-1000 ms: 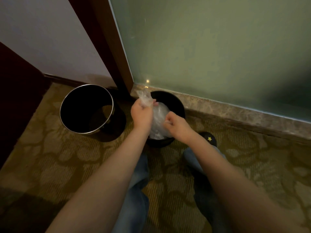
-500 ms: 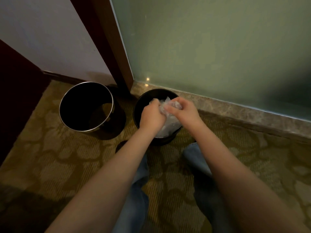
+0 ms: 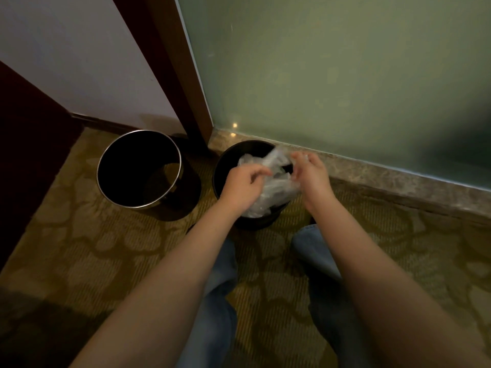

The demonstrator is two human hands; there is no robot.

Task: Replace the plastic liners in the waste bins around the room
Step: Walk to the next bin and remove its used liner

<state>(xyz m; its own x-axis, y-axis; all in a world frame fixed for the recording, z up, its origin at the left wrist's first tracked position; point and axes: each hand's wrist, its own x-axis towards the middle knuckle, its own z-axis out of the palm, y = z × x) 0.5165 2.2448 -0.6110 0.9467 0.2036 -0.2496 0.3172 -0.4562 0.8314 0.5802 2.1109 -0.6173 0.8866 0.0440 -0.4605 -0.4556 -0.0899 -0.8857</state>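
Observation:
A clear plastic liner (image 3: pixel 273 187) is bunched over the mouth of a small black bin (image 3: pixel 225 166) that stands on the carpet by the stone skirting. My left hand (image 3: pixel 244 184) grips the liner's near left part. My right hand (image 3: pixel 310 173) pinches its upper right edge above the bin's far rim. The two hands are a little apart with the plastic stretched between them. A second bin (image 3: pixel 140 168), black with a chrome rim, stands to the left with no liner in it.
A frosted green glass panel (image 3: pixel 345 75) rises behind the bins over a stone skirting (image 3: pixel 398 181). A dark wooden door frame (image 3: pixel 170 70) stands between the two bins. Dark furniture (image 3: pixel 29 155) lines the left. My jeans-clad legs (image 3: pixel 220 288) are on the patterned carpet.
My hands have moved apart over the black bin and spread the bunched liner wider. A second ago the left hand held it up higher by its top.

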